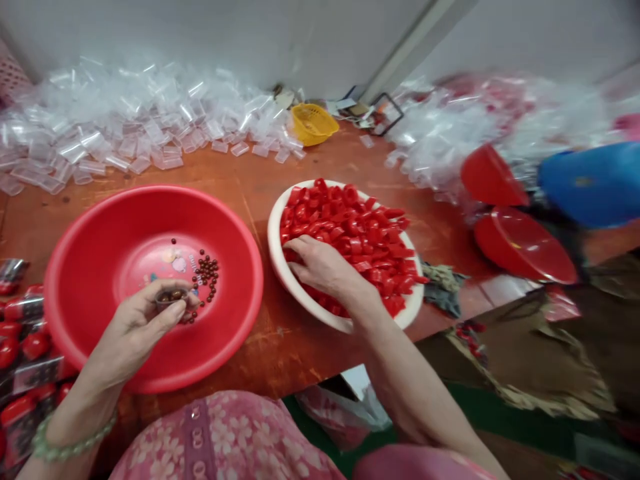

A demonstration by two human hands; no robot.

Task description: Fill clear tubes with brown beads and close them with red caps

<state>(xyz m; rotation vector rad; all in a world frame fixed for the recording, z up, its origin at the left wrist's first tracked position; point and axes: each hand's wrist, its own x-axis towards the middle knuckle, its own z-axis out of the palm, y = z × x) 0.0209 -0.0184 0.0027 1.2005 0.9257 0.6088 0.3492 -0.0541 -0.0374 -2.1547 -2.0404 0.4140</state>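
My left hand (159,313) is closed around a small clear plastic container (173,298), its open top facing up and several small brown balls inside. It is over the red basin (95,267), where more brown balls (206,272) lie loose on the printed bottom. My right hand (320,267) reaches into the white basin (277,257), which is heaped with red plastic caps (345,220). Its fingers look apart and touch the caps at the left side of the heap; no cap shows in its grasp, though the fingertips are partly hidden.
Clear plastic containers (125,127) are piled along the wall at the back left. A yellow basket (314,125) stands behind the basins. Filled containers with red caps (30,340) lie at the left edge. A red bowl (525,243) and a blue container (595,183) are at the right.
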